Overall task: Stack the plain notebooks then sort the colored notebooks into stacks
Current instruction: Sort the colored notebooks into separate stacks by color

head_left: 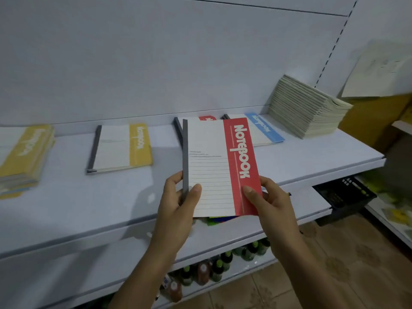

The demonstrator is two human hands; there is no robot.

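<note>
Above the white shelf [89, 197], your left hand [180, 205] and right hand [270, 202] both pinched the red notebook [214, 166] at its lower corners.

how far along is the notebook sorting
Done: the plain notebooks sit stacked at right. In hand: the left hand and right hand hold a red notebook, in front of a second red one. Left: the mixed pile at far left awaits sorting.

The person's left hand [176, 206] and right hand [273, 202] are bare. Both forearms [142, 264] are bare too, as far as the bottom of the view. The fingers are slim, and the thumb nails [197, 188] are short and plain.
</note>
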